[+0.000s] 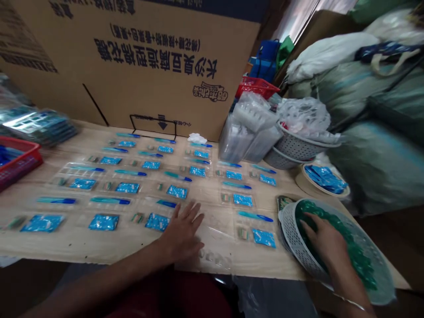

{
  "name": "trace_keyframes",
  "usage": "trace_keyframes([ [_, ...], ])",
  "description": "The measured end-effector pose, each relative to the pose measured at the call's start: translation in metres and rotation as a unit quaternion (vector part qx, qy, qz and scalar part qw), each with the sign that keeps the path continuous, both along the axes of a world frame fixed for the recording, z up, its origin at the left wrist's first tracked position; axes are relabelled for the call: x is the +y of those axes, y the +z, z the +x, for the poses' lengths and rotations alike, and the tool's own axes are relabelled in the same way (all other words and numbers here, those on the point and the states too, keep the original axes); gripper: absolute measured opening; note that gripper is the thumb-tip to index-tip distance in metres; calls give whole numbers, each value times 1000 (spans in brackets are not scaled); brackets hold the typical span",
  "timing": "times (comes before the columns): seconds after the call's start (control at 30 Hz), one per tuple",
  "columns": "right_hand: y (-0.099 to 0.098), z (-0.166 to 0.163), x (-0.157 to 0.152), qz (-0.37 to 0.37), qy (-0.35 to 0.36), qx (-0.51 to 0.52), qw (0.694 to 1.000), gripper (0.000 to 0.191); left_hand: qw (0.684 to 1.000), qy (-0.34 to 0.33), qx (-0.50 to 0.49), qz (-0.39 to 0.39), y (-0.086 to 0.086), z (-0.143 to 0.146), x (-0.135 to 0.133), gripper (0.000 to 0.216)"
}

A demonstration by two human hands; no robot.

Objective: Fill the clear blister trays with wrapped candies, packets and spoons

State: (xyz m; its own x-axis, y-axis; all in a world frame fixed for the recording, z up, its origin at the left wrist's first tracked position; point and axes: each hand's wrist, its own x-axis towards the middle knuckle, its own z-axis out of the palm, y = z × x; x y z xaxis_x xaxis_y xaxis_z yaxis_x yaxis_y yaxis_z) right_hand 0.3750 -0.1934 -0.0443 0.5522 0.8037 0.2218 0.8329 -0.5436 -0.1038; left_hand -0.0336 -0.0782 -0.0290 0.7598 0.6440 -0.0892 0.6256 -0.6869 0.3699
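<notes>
My left hand lies with fingers spread on the table, over the edge of a clear plastic tray. Beside its fingertips are a blue patterned packet and a teal pen-like tool with a blue end, partly covered by the hand. My right hand reaches into a white perforated basket of shiny green pieces. Its thumb and forefinger show apart; the other fingers are partly hidden, and no held piece shows. Between the hands sits another clear tray with a blue packet and a teal tool.
Rows of similar trays cover the wooden table. Behind them stands a large cardboard box. To the right are stacked clear trays, a grey basket and a bowl of blue packets. A red basket is at left.
</notes>
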Motion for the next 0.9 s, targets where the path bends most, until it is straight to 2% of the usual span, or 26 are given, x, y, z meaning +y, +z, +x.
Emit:
trace_keyframes([
  [0.07,-1,-3,1,-30,25,10,999,47,999,-19,20,19,-1,4,5,59],
  [0.13,2,-4,2,-23,25,34,999,45,999,-14,31,29,-1,7,7,58],
  [0.3,27,-9,1,98,-77,83,989,45,999,11,26,17,1,11,4,57],
  [0.37,39,-27,9,161,-79,120,976,47,999,20,26,8,2,13,3,59],
  [0.43,45,-59,29,216,-16,195,957,45,999,24,30,4,2,14,4,60],
  [0.5,44,-99,61,239,111,280,923,36,999,25,42,0,3,16,4,61],
  [0.57,36,-139,99,215,213,335,892,27,998,23,55,-3,4,18,4,61],
  [0.63,26,-171,136,170,279,349,878,24,998,22,56,-1,5,18,3,62],
  [0.7,19,-191,162,152,313,347,871,27,999,20,42,2,5,16,2,64],
  [0.77,15,-198,175,141,331,342,868,36,1000,18,15,2,5,10,4,66],
  [0.83,12,-196,175,128,341,337,868,39,999,24,-23,6,5,2,11,59],
  [0.9,11,-188,167,132,338,330,872,32,997,47,-59,21,8,-5,25,43],
])
